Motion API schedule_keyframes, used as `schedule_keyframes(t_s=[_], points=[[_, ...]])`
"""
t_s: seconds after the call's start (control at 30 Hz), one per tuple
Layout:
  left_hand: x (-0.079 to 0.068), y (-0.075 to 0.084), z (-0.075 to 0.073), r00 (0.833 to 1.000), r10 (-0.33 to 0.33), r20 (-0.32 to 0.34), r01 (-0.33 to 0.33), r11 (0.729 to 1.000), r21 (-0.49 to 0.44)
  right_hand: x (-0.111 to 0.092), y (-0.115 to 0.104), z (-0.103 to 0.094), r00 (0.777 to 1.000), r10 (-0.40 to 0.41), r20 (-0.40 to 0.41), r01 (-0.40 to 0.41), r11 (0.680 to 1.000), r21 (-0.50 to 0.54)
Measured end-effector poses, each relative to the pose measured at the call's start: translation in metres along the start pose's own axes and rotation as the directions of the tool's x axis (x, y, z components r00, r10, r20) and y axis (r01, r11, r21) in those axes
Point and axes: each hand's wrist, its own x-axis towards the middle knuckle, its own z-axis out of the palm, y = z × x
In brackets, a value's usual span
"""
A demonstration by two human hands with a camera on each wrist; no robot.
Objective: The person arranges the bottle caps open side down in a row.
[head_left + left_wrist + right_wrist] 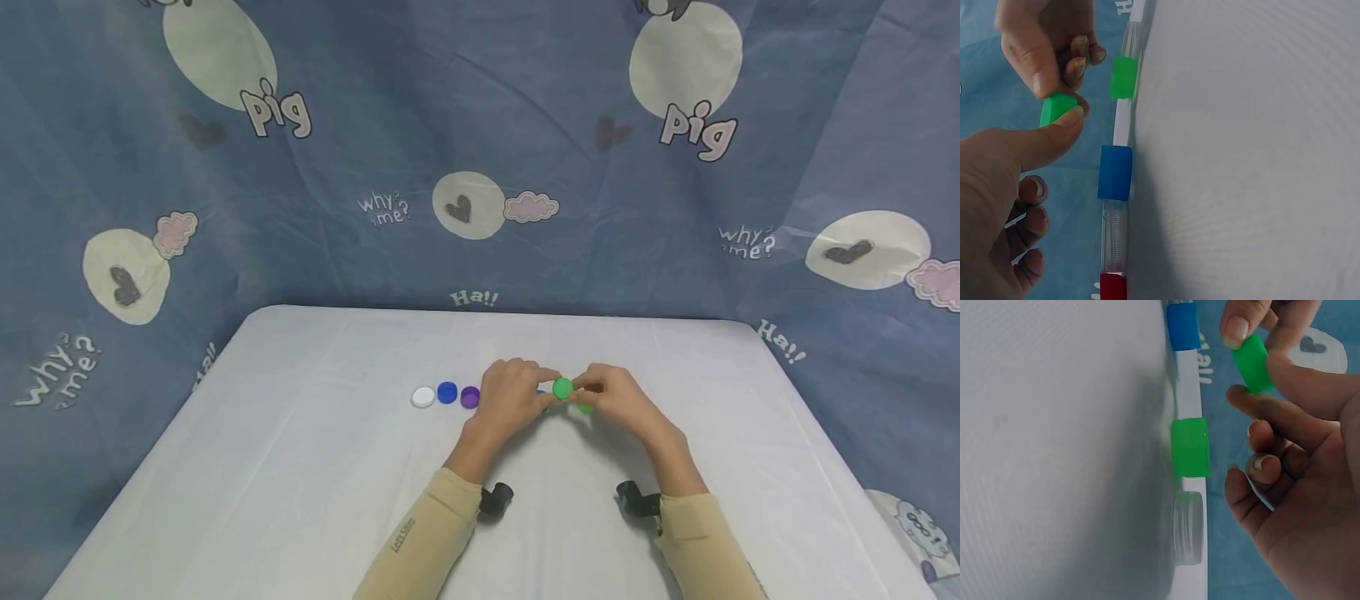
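Sleeves (423, 542), fingers (1285, 420) pinching green cap (562, 388), table edge (495, 316) beyond

Caps (470, 397) are set in a row on the table (300, 500), with one raised cap (562, 388) held above.

Behind the table, a cloth (450, 108) is hung. At the left end, an outer cap (423, 397), a second cap (447, 392) and a third cap (470, 397) are laid side by side. The next bit is hidden from above by the left hand (510, 396). The raised cap is held between it and the right hand (618, 397), over a gap. Left of the gap, a near cap (1115, 172) is placed, then a next cap (1114, 237), then a far cap (1113, 287). Right of the gap, another cap (1190, 448) is placed, with a side piece (1188, 528) just right of it.
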Motion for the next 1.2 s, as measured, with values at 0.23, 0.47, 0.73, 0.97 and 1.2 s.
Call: schedule_keyframes(t_s=[0.23,0.47,0.73,0.97,1.2], points=[[-0.0003,0.0003,0.0019,0.999,-0.020,0.036,0.021,0.999,-0.027,0.0018,0.0027,0.0001,0.999,-0.039,-0.022,0.037,0.997,-0.068],[-0.0007,0.0020,0.0016,0.997,-0.051,0.056,0.053,0.998,-0.040,0.0021,0.0010,0.0007,0.997,-0.070,-0.040,0.066,0.993,-0.095],[0.0010,0.0042,0.0036,0.994,-0.088,0.057,0.092,0.993,-0.077,0.0023,0.0011,0.0003,0.998,-0.042,-0.039,0.038,0.993,-0.116],[-0.0002,0.0064,0.0073,0.985,-0.134,0.105,0.144,0.986,-0.087,0.0018,0.0005,0.0037,0.999,0.025,-0.027,-0.029,0.987,-0.155],[-0.0002,0.0095,0.0079,0.979,-0.147,0.144,0.157,0.986,-0.063,0.0008,0.0000,0.0052,0.996,0.093,-0.017,-0.095,0.970,-0.223]])
